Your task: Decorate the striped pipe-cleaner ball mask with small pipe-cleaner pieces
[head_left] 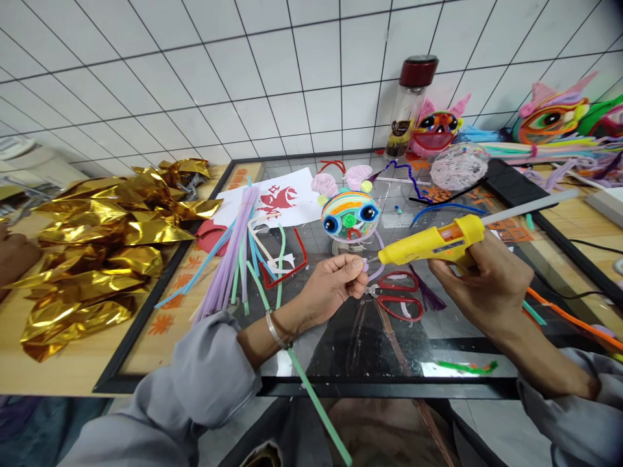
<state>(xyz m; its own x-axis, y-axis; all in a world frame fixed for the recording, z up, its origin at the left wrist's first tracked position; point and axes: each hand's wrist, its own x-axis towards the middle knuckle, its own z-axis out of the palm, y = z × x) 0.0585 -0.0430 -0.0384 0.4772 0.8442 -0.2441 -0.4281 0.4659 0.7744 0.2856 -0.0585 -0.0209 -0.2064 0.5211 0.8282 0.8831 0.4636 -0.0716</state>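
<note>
My right hand (479, 279) grips a yellow glue gun (433, 241) with a white glue stick at its back; the nozzle points left. My left hand (335, 282) pinches a small pale purple piece (365, 264) right at the nozzle tip. Just beyond the hands stands a round striped pipe-cleaner creature (349, 216) with blue eyes and pink ears. Red-handled scissors (400, 297) lie on the glass below the gun.
Several loose pipe cleaners (233, 259) lie left of centre by a white sheet with a red paper-cut (280, 198). Gold foil (107, 246) is heaped at the left. A red-capped bottle (406, 107) and colourful masks (552, 120) line the tiled wall. Another person's hand (14, 256) shows at the left edge.
</note>
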